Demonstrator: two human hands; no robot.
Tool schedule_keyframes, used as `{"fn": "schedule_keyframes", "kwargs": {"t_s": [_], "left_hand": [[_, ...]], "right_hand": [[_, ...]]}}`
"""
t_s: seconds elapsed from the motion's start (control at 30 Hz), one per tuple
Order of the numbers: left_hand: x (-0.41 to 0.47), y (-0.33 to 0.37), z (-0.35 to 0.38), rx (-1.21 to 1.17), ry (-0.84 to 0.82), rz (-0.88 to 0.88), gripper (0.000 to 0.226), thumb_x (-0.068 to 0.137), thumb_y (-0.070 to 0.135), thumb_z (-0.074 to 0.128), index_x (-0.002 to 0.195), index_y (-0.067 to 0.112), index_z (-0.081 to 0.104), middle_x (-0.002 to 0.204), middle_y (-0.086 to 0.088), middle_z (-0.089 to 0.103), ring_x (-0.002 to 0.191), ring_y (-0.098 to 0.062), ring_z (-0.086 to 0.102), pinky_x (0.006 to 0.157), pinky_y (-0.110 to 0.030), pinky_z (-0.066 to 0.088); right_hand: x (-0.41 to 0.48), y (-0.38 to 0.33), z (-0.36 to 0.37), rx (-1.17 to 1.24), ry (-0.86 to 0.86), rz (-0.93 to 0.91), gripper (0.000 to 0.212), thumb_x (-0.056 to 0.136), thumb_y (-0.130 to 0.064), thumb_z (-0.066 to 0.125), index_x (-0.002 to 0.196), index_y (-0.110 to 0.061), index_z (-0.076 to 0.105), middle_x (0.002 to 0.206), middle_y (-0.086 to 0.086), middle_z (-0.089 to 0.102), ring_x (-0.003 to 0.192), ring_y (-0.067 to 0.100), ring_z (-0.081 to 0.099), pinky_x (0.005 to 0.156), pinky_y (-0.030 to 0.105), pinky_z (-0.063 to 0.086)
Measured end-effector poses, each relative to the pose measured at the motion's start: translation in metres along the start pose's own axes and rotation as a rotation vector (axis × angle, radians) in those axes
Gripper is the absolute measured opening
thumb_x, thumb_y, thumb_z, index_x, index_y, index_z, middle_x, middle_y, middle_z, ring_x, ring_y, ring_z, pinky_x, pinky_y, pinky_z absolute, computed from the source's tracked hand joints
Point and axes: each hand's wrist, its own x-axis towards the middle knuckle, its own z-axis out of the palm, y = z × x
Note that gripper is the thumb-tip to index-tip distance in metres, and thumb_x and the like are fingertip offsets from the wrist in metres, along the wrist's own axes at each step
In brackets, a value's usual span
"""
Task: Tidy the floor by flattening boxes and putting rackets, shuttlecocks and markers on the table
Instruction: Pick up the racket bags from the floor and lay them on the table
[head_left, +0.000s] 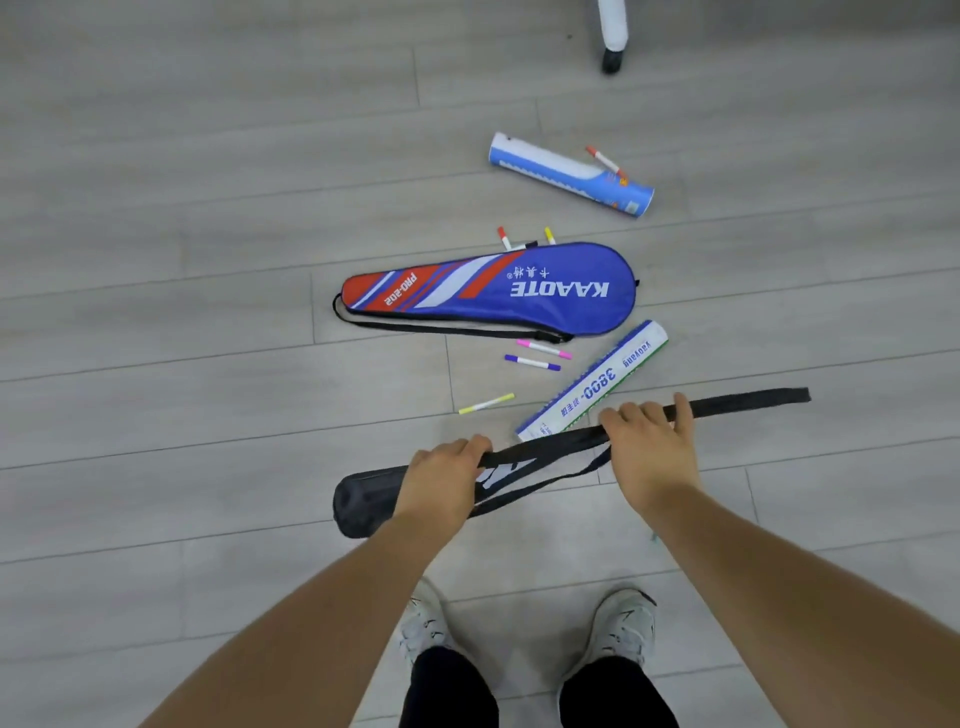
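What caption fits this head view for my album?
Left hand and right hand hold a black bag; a blue racket bag lies on the floor.

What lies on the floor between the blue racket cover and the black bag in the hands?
The head view shows a thin pink marker, a thin purple marker, a thin yellow marker and a long white-and-green shuttlecock tube.

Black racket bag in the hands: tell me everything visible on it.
The black racket bag is a long, slim cover, apparently soft fabric, seen nearly edge-on. Wide rounded end lower left, narrow flat end upper right. A white marking shows partly between the hands. A thin black strap hangs slack beneath. The left hand grips near the wide end, the right hand farther along. It appears lifted off the floor, crossing the near end of a green and white tube.
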Motion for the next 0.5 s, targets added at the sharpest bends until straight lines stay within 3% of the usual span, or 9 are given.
{"fn": "schedule_keyframes", "kwargs": {"t_s": [0.17, 0.3, 0.4, 0.5], "left_hand": [[-0.018, -0.039, -0.067, 0.043, 0.007, -0.009, 0.035, 0.09, 0.006, 0.053, 0.115, 0.03, 0.05, 0.102, 0.009, 0.061, 0.096, -0.02, 0.06, 0.08, -0.034, 0.039], [-0.018, -0.073, -0.123, 0.091, 0.012, 0.006, 0.015, 0.099, 0.021, 0.05, 0.11, 0.032, 0.05, 0.093, 0.01, 0.056, 0.092, -0.02, 0.06, 0.077, -0.033, 0.036], [-0.006, -0.089, -0.155, 0.126, -0.012, 0.025, 0.012, 0.105, 0.034, 0.042, 0.112, 0.03, 0.051, 0.099, 0.006, 0.06, 0.094, -0.022, 0.06, 0.081, -0.036, 0.041], [0.013, -0.098, -0.172, 0.173, -0.02, 0.026, 0.018, 0.105, 0.033, 0.039, 0.119, 0.028, 0.05, 0.107, 0.003, 0.061, 0.098, -0.022, 0.059, 0.085, -0.038, 0.042]], "right_hand": [[-0.006, -0.015, -0.06, -0.027, 0.016, 0.067, 0.045, 0.084, -0.009, 0.049, 0.125, -0.026, 0.054, 0.113, -0.003, 0.058, 0.113, 0.022, 0.052, 0.118, 0.054, 0.007], [0.001, -0.021, -0.101, -0.037, 0.002, 0.127, 0.046, 0.083, -0.01, 0.052, 0.125, -0.028, 0.055, 0.112, -0.005, 0.057, 0.112, 0.021, 0.053, 0.118, 0.056, 0.009], [0.016, -0.03, -0.121, -0.028, 0.004, 0.155, 0.045, 0.085, -0.011, 0.051, 0.126, -0.029, 0.054, 0.113, -0.005, 0.058, 0.113, 0.021, 0.053, 0.117, 0.056, 0.01], [0.037, -0.036, -0.133, -0.023, -0.01, 0.166, 0.045, 0.084, -0.011, 0.053, 0.125, -0.028, 0.052, 0.116, -0.004, 0.057, 0.116, 0.022, 0.051, 0.117, 0.057, 0.011]]}}
